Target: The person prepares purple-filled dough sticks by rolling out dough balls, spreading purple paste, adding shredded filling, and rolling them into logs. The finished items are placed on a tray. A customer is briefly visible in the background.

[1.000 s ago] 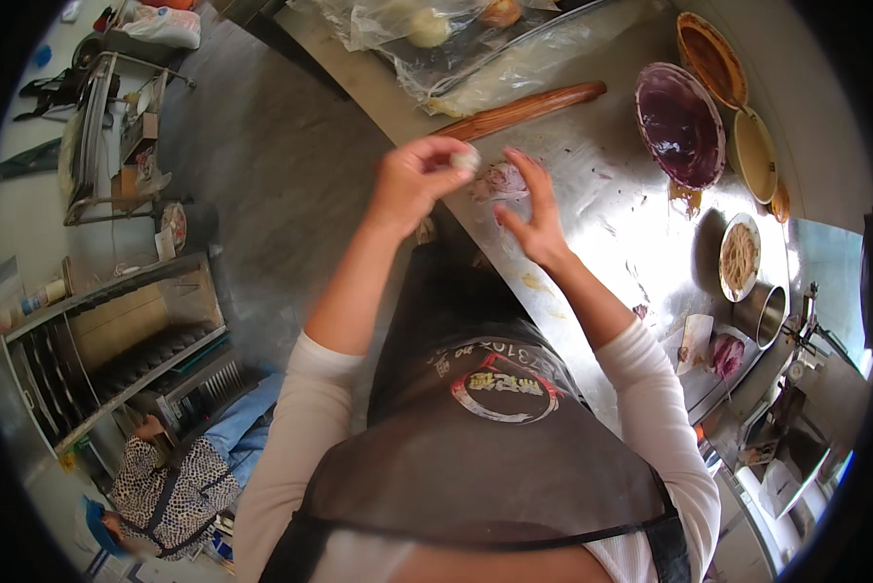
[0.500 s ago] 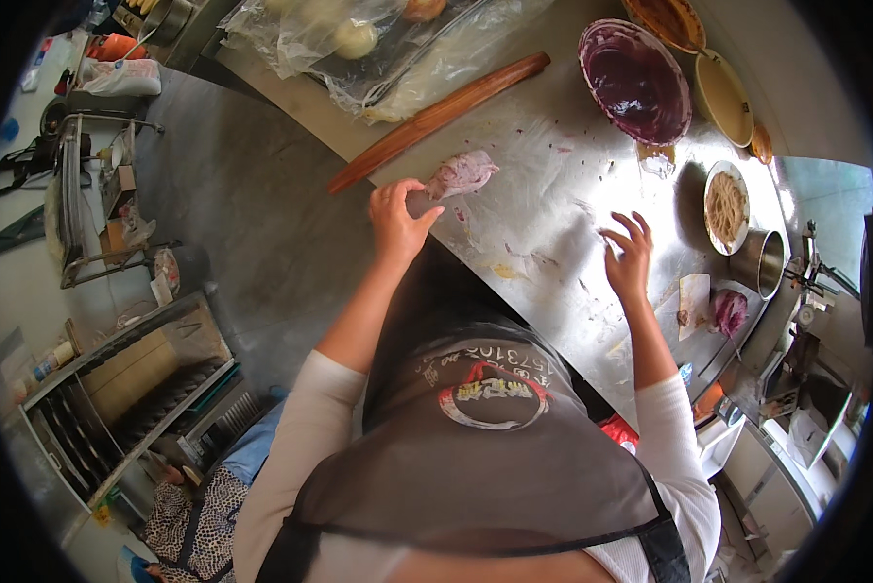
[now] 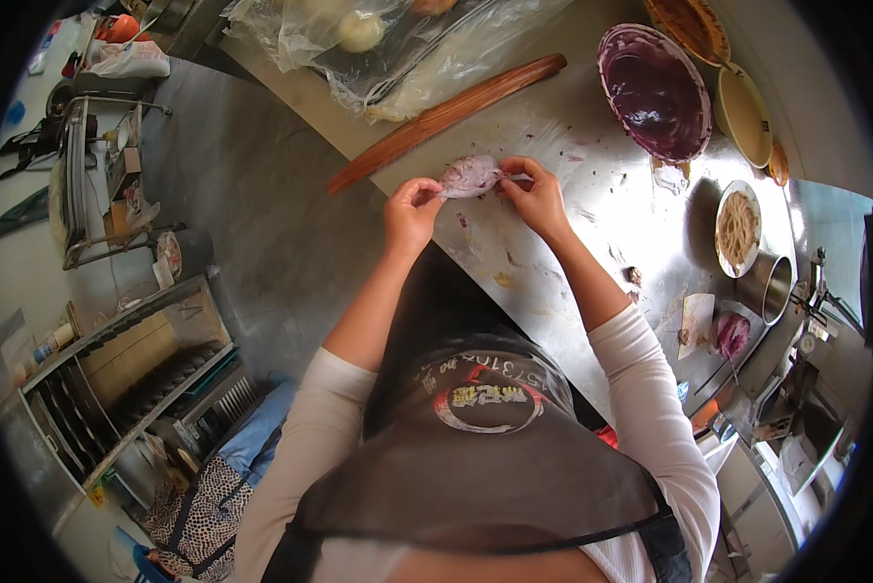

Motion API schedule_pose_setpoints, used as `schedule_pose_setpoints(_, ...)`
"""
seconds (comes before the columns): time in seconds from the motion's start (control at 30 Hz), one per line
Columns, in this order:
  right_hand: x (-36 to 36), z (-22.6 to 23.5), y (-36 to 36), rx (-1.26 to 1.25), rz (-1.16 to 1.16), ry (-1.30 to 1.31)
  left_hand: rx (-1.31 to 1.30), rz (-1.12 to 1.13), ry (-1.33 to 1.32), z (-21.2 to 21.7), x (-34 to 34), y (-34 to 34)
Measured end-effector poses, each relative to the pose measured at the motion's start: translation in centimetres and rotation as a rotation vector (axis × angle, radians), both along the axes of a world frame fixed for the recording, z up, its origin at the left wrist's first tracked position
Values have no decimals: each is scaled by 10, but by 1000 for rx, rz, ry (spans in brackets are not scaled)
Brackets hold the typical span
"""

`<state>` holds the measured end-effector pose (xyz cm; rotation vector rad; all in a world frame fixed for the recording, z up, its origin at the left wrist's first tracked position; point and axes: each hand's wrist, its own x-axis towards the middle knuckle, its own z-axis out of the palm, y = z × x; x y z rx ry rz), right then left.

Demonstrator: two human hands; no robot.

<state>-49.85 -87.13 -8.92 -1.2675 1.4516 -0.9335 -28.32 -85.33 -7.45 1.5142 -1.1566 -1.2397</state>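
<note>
A pale, purple-streaked lump that looks like dough is stretched between my two hands, over the left edge of the metal worktop. My left hand pinches its left end between thumb and fingertips. At the right end, the thumb and fingers of my right hand are closed on a thin drawn-out tip. Just beyond the lump, a long tapered wooden rolling pin lies aslant. Crumbs and purple smears dot the metal around my hands.
Clear plastic covers round pale pieces at the back. Toward the right stand a bowl of dark purple paste, a cream bowl, a dish of brown filling and a steel pot. A tray rack is at lower left.
My right hand has come left across the worktop and taken the lump's right end. My left hand has closed on the left end, and the lump looks slightly shifted.
</note>
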Motion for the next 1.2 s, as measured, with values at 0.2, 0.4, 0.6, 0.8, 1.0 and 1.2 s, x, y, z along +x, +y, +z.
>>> schedule_pose_setpoints(0.2,16,10,-10,334,-143,-203,219,126,251,14,-6,-1)
schedule_pose_setpoints(0.4,-5,17,-20,436,-169,-493,335,215,509,5,-2,-20)
schedule_pose_setpoints(0.6,13,16,-21,231,1,12,214,61,183,8,-23,-34)
schedule_pose_setpoints(0.8,-11,39,-16,680,-61,-756,581,-10,816,35,-5,-35)
schedule_pose_setpoints(1.0,-1,10,-8,317,-101,-140,216,-144,123,-2,-12,-30)
schedule_pose_setpoints(1.2,9,3,4,277,-160,-278,338,-131,367,16,-33,-33)
